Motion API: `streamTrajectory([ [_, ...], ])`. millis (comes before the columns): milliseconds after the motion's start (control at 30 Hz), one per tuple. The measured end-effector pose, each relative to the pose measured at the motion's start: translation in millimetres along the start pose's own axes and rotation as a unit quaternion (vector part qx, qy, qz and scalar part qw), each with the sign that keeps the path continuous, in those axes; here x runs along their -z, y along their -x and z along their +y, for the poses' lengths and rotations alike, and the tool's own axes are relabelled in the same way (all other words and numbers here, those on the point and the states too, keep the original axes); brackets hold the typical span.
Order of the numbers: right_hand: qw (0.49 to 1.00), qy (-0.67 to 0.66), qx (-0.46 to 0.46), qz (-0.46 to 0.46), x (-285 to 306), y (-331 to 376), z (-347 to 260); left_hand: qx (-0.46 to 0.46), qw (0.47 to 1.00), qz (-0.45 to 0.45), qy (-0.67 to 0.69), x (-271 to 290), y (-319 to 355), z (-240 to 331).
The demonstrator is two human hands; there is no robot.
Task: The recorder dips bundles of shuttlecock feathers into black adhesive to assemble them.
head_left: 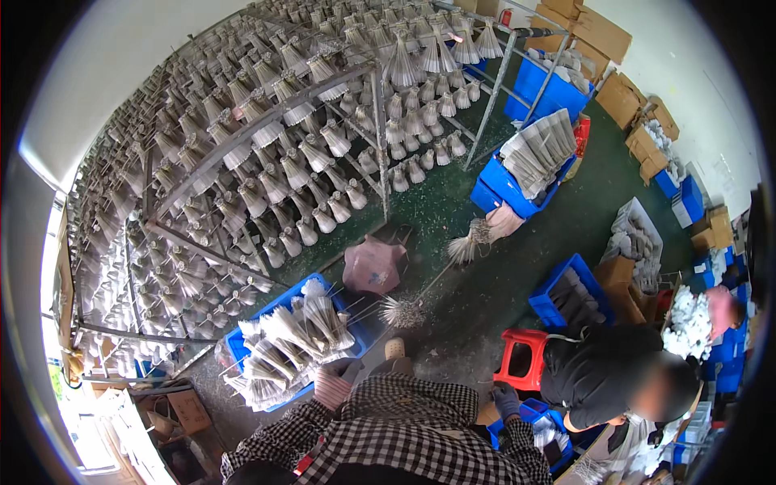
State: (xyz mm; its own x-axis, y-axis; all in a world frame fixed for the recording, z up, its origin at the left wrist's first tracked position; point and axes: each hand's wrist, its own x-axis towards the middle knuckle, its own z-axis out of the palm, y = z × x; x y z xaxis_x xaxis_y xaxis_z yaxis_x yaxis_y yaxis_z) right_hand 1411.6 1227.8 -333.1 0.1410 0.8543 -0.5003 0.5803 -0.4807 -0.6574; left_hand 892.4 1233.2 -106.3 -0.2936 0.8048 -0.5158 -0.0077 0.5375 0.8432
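Observation:
My left hand (338, 381), in a dark glove with a pink-striped cuff, is beside the near right end of a blue crate (356, 323). The crate is heaped with pale, fan-shaped bundles (295, 343), some with thin rods sticking out. Its fingers look bent, but whether they touch or hold anything is unclear. On the other side of my body, my right hand (506, 399) wears a grey glove and hangs near a blue bin (535, 412) with pale items in it. Its fingers are too small to make out. A pale bundle (402, 312) lies on the floor ahead of me.
Metal racks (380, 129) full of hanging bundles fill the left and far side. A pink-covered stool (374, 265) stands ahead, and a red stool (521, 360) at right beside a seated co-worker (606, 368). Loaded blue crates (517, 190) and cardboard boxes (626, 101) stand beyond.

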Motion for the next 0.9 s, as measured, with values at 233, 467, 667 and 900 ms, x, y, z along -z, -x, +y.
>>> streamTrajectory([
  [233,0.991,-0.099,0.074,-0.043,-33.8,-47.7,-209.2,-0.041,0.994,0.101,-0.023,28.7,-36.0,10.4],
  [467,0.959,-0.181,0.137,-0.169,-56.2,-119.3,-311.1,-0.053,0.986,0.158,0.021,42.9,-66.2,-13.2],
  [667,0.942,-0.143,0.172,-0.251,-57.6,-182.2,-383.4,-0.031,0.973,0.224,0.053,35.2,-75.5,1.7],
  [900,0.929,-0.070,0.178,-0.318,-73.8,-231.8,-404.1,0.014,0.953,0.301,0.019,49.3,-116.9,-12.9],
])
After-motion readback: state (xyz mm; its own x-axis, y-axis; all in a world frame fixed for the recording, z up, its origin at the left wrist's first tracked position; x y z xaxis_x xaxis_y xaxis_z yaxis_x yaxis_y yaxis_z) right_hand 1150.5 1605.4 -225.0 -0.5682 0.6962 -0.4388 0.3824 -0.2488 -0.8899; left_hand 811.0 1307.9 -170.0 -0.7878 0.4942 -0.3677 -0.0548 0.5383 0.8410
